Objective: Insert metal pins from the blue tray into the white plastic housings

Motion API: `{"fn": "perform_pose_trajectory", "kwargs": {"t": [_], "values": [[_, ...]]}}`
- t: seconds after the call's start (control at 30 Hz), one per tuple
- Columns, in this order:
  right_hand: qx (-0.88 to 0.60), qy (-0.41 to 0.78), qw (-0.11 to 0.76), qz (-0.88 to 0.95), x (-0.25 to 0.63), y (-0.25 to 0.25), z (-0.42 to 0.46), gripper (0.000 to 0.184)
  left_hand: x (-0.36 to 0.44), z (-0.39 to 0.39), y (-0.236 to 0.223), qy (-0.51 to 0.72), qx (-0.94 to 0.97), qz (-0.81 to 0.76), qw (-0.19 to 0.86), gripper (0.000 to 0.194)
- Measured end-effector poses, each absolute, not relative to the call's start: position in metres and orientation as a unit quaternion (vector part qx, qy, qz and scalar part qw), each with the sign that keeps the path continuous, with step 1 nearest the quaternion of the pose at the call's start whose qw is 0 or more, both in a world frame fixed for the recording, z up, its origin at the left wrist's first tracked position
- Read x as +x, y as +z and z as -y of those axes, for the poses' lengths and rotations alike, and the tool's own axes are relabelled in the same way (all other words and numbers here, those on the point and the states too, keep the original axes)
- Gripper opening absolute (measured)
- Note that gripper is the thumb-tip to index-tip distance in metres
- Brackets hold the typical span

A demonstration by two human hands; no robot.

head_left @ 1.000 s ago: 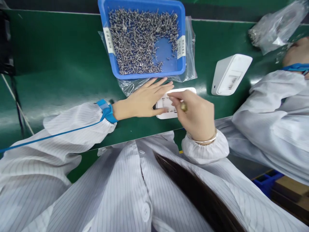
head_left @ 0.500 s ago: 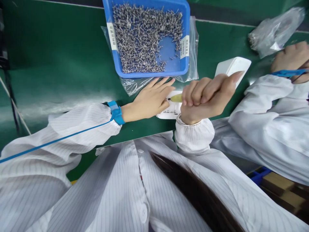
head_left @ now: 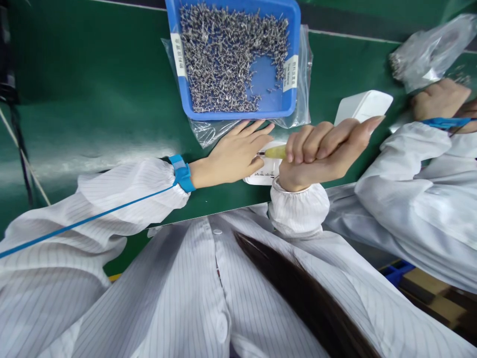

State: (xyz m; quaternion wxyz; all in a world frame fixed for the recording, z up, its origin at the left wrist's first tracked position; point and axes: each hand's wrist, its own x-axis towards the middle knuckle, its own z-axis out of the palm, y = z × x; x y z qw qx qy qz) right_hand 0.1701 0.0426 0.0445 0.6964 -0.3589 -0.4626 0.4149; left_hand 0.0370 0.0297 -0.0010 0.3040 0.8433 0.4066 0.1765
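Observation:
Fingers wrapped round a yellow-handled screwdriver (head_left: 275,152), my right hand (head_left: 316,151) is closed above a small white plastic housing (head_left: 261,177). The tool lies nearly level in this view, its dark shaft pointing left toward the housing; its very tip is hard to make out. My left hand (head_left: 234,156) rests spread and palm down over the housing's left side, the fingers reaching toward the screw tray and the thumb near the screwdriver's tip. Both hands hide much of the housing. Just beyond stands a blue tray (head_left: 238,115) full of small metal screws (head_left: 223,59).
Under the tray lies a clear plastic bag (head_left: 305,74). A second white housing (head_left: 367,107) stands behind my right hand. At the right, a co-worker's hand (head_left: 439,99) is near a clear bag of small metal parts (head_left: 428,54). A blue cord (head_left: 93,214) runs from my left wrist strap.
My right hand has turned over from a pinch grip to a full fist round the screwdriver, now showing its yellow handle. My left hand stays on the housing. The co-worker's hand has shifted left.

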Motion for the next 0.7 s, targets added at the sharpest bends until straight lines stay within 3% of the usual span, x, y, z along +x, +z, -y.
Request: {"fn": "perform_pose_trajectory", "kwargs": {"t": [0.1,0.27,0.5,0.7], "values": [[-0.409,0.419,0.673,0.453,0.17,0.045,-0.045,0.057,0.037,-0.03,-0.003,0.18,0.84,-0.408,0.309,0.05],[-0.331,0.384,0.718,0.476,0.154,0.048,-0.037,0.057,0.036,-0.031,0.0,0.176,0.838,-0.406,0.318,0.053],[-0.157,0.205,0.721,0.643,0.144,0.017,-0.005,0.05,0.033,-0.031,0.007,0.149,0.851,-0.395,0.311,0.061],[-0.334,0.293,0.619,0.647,0.16,0.014,-0.005,0.048,0.032,-0.032,0.007,0.141,0.849,-0.401,0.313,0.069]]}}
